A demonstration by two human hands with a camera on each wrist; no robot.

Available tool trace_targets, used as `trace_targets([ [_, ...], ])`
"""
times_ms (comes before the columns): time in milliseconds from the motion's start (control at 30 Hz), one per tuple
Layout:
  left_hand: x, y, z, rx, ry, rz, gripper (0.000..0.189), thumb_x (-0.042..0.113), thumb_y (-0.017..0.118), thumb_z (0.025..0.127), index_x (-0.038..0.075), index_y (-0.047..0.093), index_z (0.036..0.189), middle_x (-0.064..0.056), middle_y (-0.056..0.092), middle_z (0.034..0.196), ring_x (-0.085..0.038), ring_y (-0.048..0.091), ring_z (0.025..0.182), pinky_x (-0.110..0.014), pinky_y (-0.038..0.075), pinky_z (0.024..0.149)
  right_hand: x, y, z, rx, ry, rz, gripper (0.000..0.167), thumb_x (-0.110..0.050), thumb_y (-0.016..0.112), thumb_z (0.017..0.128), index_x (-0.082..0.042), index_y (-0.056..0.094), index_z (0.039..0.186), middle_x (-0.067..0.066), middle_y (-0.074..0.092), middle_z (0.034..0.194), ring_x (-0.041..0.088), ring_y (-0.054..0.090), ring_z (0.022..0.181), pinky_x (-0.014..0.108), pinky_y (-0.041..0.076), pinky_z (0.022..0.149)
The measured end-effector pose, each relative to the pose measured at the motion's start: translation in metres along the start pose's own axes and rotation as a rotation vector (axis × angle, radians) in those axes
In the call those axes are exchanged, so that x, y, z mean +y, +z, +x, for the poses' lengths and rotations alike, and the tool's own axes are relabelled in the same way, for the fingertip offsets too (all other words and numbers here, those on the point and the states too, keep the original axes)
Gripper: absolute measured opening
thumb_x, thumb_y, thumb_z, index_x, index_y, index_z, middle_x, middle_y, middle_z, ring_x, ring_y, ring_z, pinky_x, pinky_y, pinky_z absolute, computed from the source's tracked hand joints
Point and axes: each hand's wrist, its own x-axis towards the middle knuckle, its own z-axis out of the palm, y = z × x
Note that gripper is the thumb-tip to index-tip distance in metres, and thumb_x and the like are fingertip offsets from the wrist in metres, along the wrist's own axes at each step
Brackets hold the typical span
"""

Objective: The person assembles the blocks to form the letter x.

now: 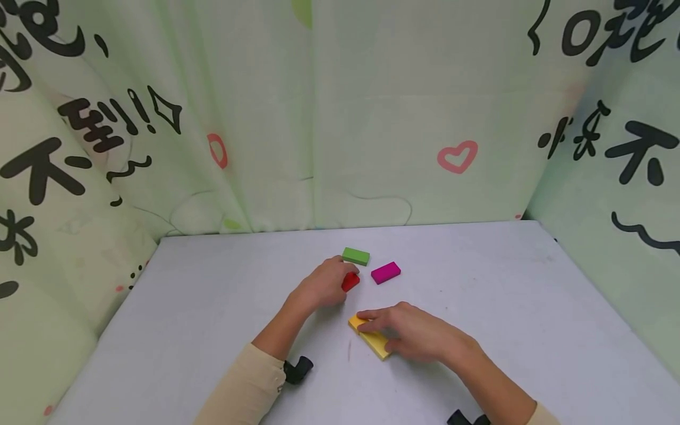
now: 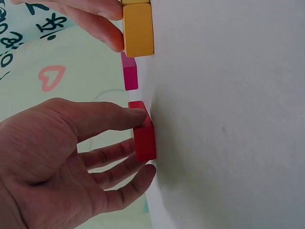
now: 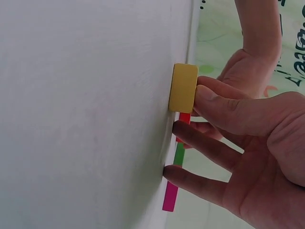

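Observation:
My left hand (image 1: 326, 283) pinches a red block (image 2: 145, 138), with the thumb across its near side and the fingers behind it. Closer to me, my right hand (image 1: 417, 330) rests its thumb and fingertips on two blocks set end to end. The far one is an orange-yellow block (image 2: 138, 30); the near one is a pale yellow block (image 3: 184, 88). In the right wrist view, the thumb touches the pale yellow block's top, while two other fingertips reach down beside the table surface. Part of both yellow blocks is hidden under the right hand.
A green block (image 1: 356, 256) lies just beyond the left hand. A magenta block (image 1: 386, 273) lies to the right of the red one. The white table (image 1: 504, 277) is bordered by a pale green printed curtain (image 1: 372, 130) at the back and sides.

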Motion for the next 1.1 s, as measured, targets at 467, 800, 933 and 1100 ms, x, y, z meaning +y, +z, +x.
trace_targets([
  [467,-0.004,-0.002,-0.005,0.007,-0.018,-0.039,0.056,0.008,0.084,0.084,0.017,0.066,0.136,-0.01,0.062,0.131,-0.025,0.056,0.121,-0.04,0.061,0.091,-0.003,-0.001,0.0,-0.001,0.009,0.017,0.054,0.005,0.07,0.088,-0.019,0.071,0.137,-0.005,0.062,0.149,0.028,0.061,0.135,0.041,0.054,0.102],
  [800,-0.013,-0.006,-0.013,0.018,0.014,-0.069,0.056,0.009,0.086,0.082,0.016,0.067,0.134,-0.009,0.063,0.129,-0.025,0.057,0.12,-0.04,0.062,0.089,-0.003,-0.001,-0.001,-0.007,0.017,0.034,0.057,0.006,0.069,0.087,-0.02,0.071,0.137,-0.006,0.062,0.149,0.028,0.06,0.137,0.041,0.053,0.102],
  [933,-0.015,-0.008,-0.021,0.019,0.03,-0.077,0.055,0.008,0.087,0.08,0.015,0.068,0.132,-0.009,0.063,0.127,-0.025,0.058,0.117,-0.04,0.062,0.088,-0.002,0.0,-0.001,-0.01,0.019,0.041,0.055,0.005,0.07,0.087,-0.019,0.071,0.137,-0.006,0.062,0.149,0.028,0.059,0.138,0.04,0.054,0.103],
  [1100,-0.017,-0.009,-0.031,0.03,0.044,-0.084,0.055,0.007,0.089,0.078,0.014,0.069,0.128,-0.009,0.065,0.123,-0.025,0.059,0.115,-0.04,0.063,0.086,-0.003,-0.001,-0.001,-0.021,0.028,0.034,0.054,0.003,0.071,0.089,-0.02,0.07,0.138,-0.006,0.061,0.149,0.027,0.058,0.138,0.043,0.053,0.104],
])
